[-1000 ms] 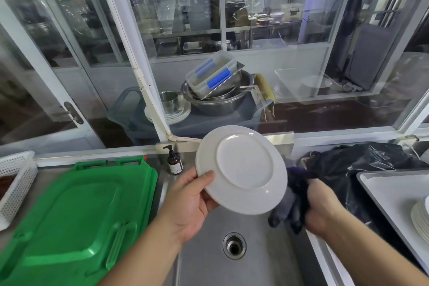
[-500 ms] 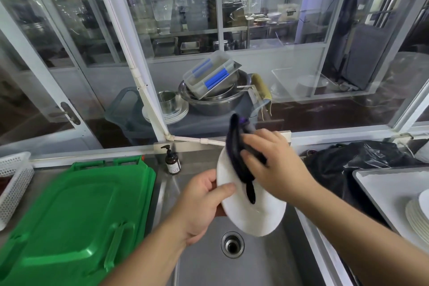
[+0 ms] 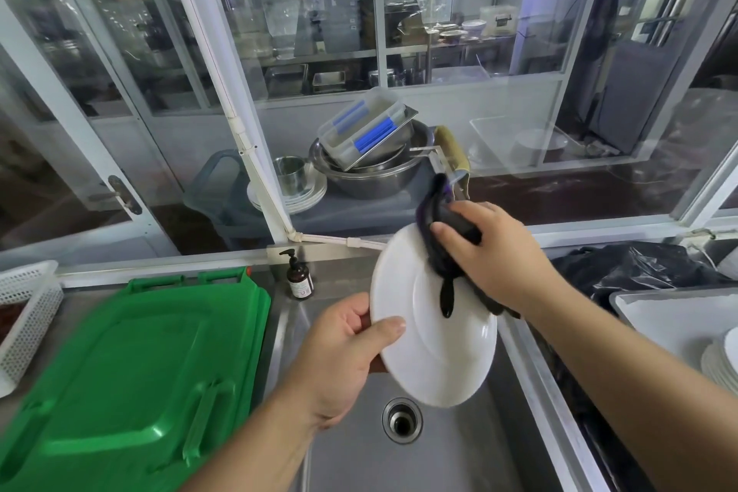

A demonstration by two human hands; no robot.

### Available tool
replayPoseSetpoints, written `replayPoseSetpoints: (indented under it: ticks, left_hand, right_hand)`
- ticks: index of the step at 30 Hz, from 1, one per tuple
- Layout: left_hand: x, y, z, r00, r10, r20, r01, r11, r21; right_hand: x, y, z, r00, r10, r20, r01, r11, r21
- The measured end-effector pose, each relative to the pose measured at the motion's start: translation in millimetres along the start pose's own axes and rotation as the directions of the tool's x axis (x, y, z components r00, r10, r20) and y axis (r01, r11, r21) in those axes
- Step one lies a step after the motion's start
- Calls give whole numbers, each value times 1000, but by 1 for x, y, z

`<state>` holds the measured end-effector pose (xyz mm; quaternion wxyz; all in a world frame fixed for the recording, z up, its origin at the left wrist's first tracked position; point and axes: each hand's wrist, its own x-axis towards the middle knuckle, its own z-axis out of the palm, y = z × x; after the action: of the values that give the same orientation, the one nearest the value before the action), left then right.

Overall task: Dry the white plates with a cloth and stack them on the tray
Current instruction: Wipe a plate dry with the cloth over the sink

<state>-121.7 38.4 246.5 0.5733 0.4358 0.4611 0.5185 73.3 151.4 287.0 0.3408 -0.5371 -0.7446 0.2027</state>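
Left hand (image 3: 339, 355) grip pinching white plate (image 3: 435, 336) rim over sink (image 3: 439, 451), right hand (image 3: 495, 252) clutching dark cloth (image 3: 439, 244) against upper edge

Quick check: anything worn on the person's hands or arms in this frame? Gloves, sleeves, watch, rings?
Nothing worn shows. The left hand and right hand are bare, no gloves and no rings on the visible fingers. Both forearms are uncovered right down to the frame edge, with no sleeve cuff, watch or band in view.
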Motion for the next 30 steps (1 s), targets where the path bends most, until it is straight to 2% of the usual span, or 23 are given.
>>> replayPoseSetpoints:
  ticks: [2, 4, 5, 7, 9, 11, 15, 20, 22, 25, 28, 30]
  left_hand:
    - [-2, 2, 4, 999, 17, -32, -18, 1000, -17]
    - [-2, 1, 5, 998, 12, -66, -14, 999, -31]
    - [-2, 2, 6, 997, 14, -82, -17, 999, -41]
    - [-1, 4, 7, 993, 42, -112, -47, 998, -43]
    - [1, 4, 8, 988, 69, -135, -74, 997, -27]
    - [1, 2, 9, 989, 56, -138, -60, 998, -22]
    - [1, 3, 4, 989, -110, -94, 102, 991, -89]
    - [7, 23, -10, 969, -244, 32, 246, 967, -63]
    - [8, 24, -9, 970, -240, 31, 241, 970, -37]
    - [8, 25, -4, 984, -177, -8, 175, 978, -114]
    - [9, 25, 4, 988, -118, -100, 97, 976, -196]
    - [9, 17, 13, 982, -78, -172, 44, 980, -193]
  right_hand:
    - [1, 9, -6, 988, 143, 51, -146, 987, 66]
    - [-1, 20, -8, 956, 279, 87, -291, 934, 209]
    - [-4, 24, -7, 928, 352, 119, -372, 874, 312]
    - [-11, 31, -3, 845, 488, 218, -526, 688, 500]
    - [-21, 37, 3, 775, 568, 278, -594, 502, 629]
    - [-29, 43, 10, 736, 608, 299, -610, 401, 684]
    - [-37, 51, 7, 717, 606, 344, -627, 347, 698]
    - [-31, 53, -9, 762, 528, 374, -627, 456, 632]
    - [-26, 51, -13, 779, 515, 358, -605, 464, 647]
    - [-24, 47, -14, 782, 522, 341, -578, 404, 709]
    - [-32, 42, -1, 725, 579, 374, -612, 291, 735]
    - [-42, 34, 13, 689, 606, 397, -633, 237, 737]
